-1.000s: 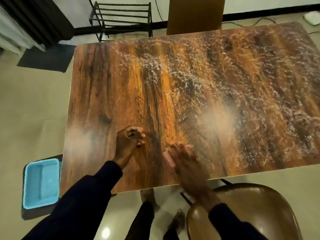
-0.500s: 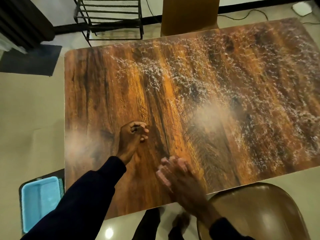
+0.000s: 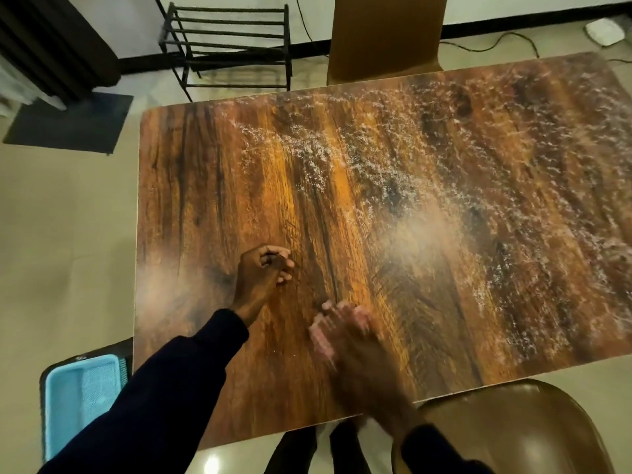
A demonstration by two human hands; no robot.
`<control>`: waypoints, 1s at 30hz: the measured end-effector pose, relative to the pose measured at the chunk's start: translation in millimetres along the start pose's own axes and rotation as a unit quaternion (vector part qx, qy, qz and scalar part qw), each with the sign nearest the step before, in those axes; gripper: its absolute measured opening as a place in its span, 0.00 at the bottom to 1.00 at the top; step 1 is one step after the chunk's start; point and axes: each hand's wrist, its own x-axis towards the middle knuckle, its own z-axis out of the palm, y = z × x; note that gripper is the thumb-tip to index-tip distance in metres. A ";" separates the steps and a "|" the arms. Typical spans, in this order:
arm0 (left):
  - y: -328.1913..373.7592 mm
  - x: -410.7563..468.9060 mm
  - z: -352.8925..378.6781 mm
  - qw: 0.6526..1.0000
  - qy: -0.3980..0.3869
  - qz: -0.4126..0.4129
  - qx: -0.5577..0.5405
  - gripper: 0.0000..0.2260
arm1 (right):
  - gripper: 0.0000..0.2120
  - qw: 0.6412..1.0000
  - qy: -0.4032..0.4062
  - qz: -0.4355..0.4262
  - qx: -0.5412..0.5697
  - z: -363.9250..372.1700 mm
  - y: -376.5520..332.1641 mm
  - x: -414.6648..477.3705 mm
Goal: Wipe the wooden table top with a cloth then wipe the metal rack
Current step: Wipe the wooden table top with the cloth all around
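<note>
Left hand [image 3: 263, 275] rests loosely curled and empty on the wooden surface [image 3: 444, 200], while the blurred right hand [image 3: 345, 333] lies flat beside it, its grip unclear

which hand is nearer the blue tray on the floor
Left. The left hand is over the table's left part, up-right of the blue tray; the right hand is farther right.
</note>
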 end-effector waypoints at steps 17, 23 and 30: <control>11.2 -2.8 39.7 1.000 -0.017 -0.023 0.013 0.07 | 0.29 0.992 0.040 0.115 0.022 -52.4 136.2 73.3; 11.5 -13.2 38.2 1.000 0.008 -0.013 -0.005 0.06 | 0.26 0.984 0.103 0.139 0.033 -79.7 123.7 189.6; -2.1 -37.9 30.0 0.996 0.094 0.006 0.001 0.05 | 0.28 0.994 0.057 -0.080 0.041 -25.8 37.4 118.2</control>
